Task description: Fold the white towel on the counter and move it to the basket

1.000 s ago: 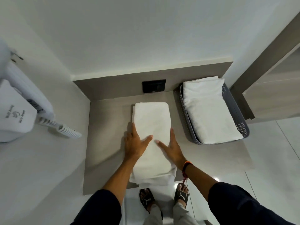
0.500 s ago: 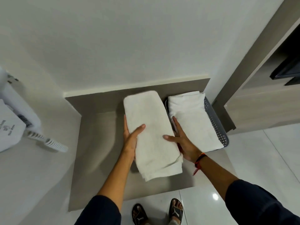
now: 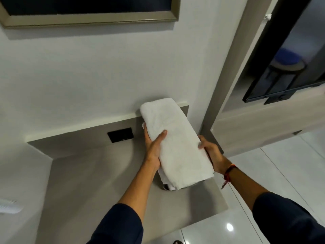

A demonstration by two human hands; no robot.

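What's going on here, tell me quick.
A person is carrying a folded white towel with both bare hands: the left hand grips its left edge, thumb on top, and the right hand holds its right edge. The towel is lifted off the grey counter, toward its right end. The towel hides nearly all of the basket, so the drop is not yet done.

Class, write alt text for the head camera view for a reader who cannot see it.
Two hands, left hand and right hand, hold a folded white terry towel lifted above a grey stone counter, against a white wall.
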